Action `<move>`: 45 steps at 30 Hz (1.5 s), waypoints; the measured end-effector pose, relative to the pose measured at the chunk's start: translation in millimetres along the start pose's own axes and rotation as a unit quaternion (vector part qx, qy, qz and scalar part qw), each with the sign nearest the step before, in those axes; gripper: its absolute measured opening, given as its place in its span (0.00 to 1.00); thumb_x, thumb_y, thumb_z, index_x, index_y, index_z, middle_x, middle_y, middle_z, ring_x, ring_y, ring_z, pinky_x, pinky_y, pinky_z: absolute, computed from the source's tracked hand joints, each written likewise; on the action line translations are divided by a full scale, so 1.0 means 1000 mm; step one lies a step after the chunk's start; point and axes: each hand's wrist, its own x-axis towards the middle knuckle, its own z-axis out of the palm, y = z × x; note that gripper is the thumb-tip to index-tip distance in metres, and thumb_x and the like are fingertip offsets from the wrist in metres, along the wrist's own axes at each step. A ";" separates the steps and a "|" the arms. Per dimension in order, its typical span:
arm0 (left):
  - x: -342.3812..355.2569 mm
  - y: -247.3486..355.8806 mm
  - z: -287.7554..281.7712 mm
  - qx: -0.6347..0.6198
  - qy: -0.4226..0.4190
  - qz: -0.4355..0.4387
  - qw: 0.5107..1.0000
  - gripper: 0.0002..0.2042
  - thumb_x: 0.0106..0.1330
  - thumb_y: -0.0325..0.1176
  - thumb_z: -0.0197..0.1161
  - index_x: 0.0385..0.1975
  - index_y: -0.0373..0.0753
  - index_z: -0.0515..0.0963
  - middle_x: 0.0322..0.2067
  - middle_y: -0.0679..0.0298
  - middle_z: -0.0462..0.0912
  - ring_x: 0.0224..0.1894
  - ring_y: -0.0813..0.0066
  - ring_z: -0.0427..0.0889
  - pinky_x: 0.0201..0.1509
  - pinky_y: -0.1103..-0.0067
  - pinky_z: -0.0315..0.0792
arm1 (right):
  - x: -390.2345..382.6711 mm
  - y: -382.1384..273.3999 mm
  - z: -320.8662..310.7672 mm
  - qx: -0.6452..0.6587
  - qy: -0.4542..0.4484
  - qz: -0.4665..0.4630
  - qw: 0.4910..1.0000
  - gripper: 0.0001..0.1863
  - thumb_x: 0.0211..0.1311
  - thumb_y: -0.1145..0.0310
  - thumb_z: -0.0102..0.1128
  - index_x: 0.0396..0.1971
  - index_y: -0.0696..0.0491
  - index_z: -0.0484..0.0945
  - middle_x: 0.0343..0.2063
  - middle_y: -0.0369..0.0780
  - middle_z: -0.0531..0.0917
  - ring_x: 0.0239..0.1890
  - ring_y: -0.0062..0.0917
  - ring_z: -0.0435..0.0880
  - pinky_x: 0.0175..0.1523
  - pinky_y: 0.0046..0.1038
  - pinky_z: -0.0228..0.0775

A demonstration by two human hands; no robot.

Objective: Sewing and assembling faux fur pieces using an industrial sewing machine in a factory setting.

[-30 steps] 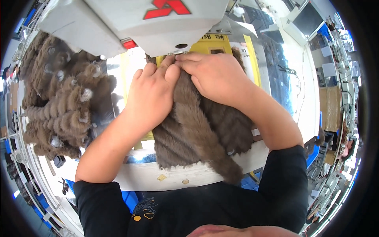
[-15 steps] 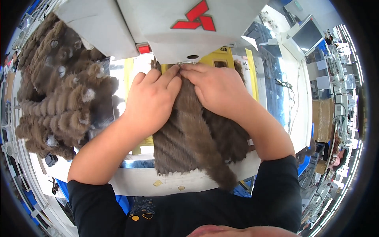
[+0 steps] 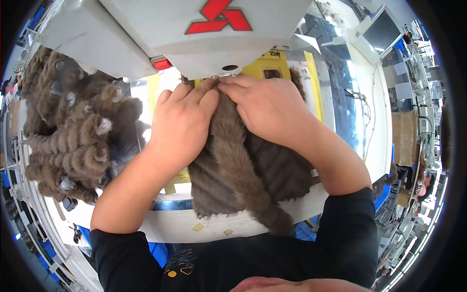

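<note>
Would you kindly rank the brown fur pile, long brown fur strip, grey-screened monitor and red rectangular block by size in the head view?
Largest: brown fur pile
Long brown fur strip
Grey-screened monitor
Smallest: red rectangular block

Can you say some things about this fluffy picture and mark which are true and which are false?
The left hand and right hand touch the brown fur strip. True.
The hands are far apart. False: their fingers are close together, near the white machine.
A fur pile lies left of the left hand. True.
The fur pile is bright blue. False: it is mostly brown.
The short sleeves are black. True.
</note>
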 end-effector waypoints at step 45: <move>-0.028 0.024 -0.018 -0.100 -0.066 0.028 0.992 0.45 0.43 0.40 0.77 0.68 0.41 0.70 0.63 0.61 0.77 0.46 0.67 0.75 0.49 0.72 0.69 | 0.007 0.029 0.001 0.057 -0.028 -0.031 0.997 0.18 0.60 0.76 0.53 0.46 0.51 0.87 0.49 0.36 0.88 0.50 0.36 0.86 0.52 0.35 0.80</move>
